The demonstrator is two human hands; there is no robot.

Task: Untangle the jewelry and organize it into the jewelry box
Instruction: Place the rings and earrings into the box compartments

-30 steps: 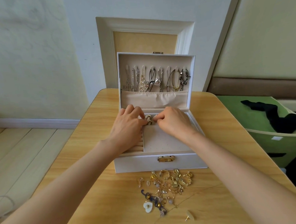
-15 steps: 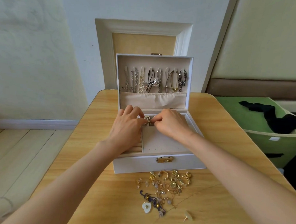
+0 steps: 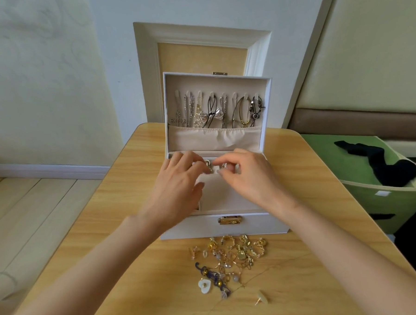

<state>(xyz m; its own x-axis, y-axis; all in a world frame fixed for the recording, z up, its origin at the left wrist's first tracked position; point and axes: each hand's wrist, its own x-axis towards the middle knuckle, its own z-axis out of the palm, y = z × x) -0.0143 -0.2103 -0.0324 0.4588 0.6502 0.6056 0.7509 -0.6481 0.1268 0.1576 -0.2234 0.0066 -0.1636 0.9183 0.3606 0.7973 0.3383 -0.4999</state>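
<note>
A white jewelry box (image 3: 193,228) stands open on the wooden table, its lid upright with several necklaces (image 3: 216,111) hanging inside. Both hands hover over the back of its beige tray. The fingertips of my left hand (image 3: 177,183) touch a gold and silver ring (image 3: 208,168) sitting at the tray's rear row; its thumb stays apart from them. My right hand (image 3: 249,177) pinches a small silver ring (image 3: 224,166) between thumb and forefinger. In front of the box lies a tangled pile of gold jewelry (image 3: 233,253).
A white heart pendant (image 3: 205,286) on a dark blue beaded strand, a loose stud earring (image 3: 261,299) and a thin gold chain (image 3: 254,276) lie near the table's front. A green bin (image 3: 397,202) with black cloth stands at the right. A framed panel (image 3: 147,71) leans behind the box.
My hands were together at one spot over the tray's back row. They have drawn slightly apart, the right one now pinching a small silver ring.
</note>
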